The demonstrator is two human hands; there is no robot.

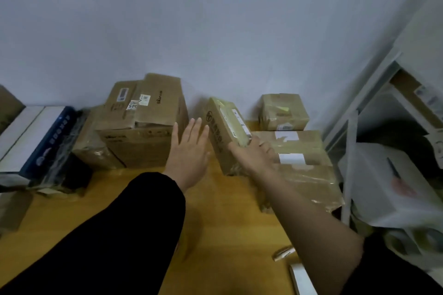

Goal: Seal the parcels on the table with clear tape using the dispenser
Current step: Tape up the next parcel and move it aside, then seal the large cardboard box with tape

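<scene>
A small brown parcel (224, 127) with a white label stands tilted on the wooden table (215, 223), leaning to the left. My right hand (254, 154) holds it at its near right corner, fingers curled round the edge. My left hand (191, 146) is open with straight fingers just left of the parcel, fingertips almost at its side. No tape dispenser shows clearly; a small tan object (284, 252) lies near the table's front right.
A stack of larger cardboard boxes (141, 127) stands at the back left, taped parcels (302, 158) at the right with a small box (282, 112) behind. Dark and white boxes (40, 141) sit far left. A white metal shelf (374, 127) borders the right.
</scene>
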